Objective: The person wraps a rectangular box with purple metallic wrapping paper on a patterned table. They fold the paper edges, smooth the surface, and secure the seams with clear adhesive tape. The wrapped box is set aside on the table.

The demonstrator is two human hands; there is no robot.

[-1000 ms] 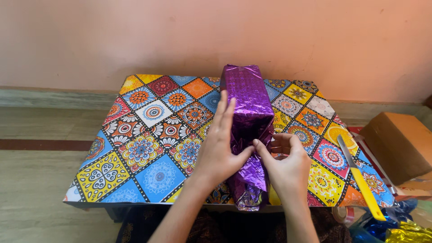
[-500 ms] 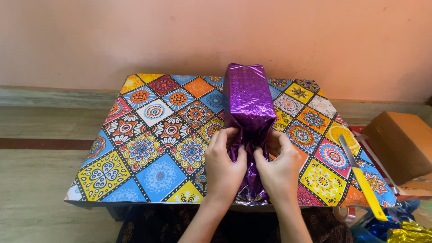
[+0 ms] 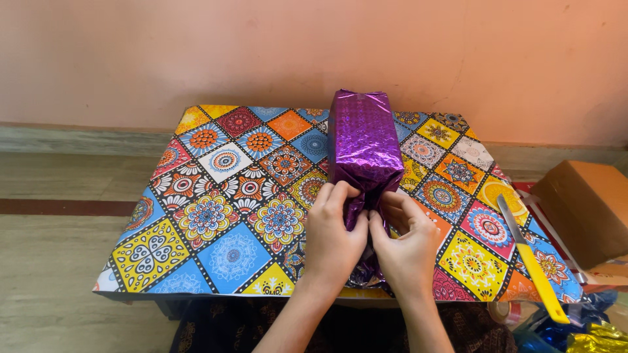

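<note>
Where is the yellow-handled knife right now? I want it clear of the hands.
In the head view, the yellow-handled knife lies at the right edge of the patterned table, beside the cardboard box, apart from the right hand.

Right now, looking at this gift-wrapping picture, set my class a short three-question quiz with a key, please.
1. True or false: both hands grip the near end of the purple foil-wrapped box.
2. Which lies at the table's right edge? A) scissors B) yellow-handled knife C) pen
3. What covers the table?

Key:
1. True: the left hand and right hand pinch the loose foil there.
2. B, the yellow-handled knife.
3. A colourful mandala-patterned sheet.
</note>
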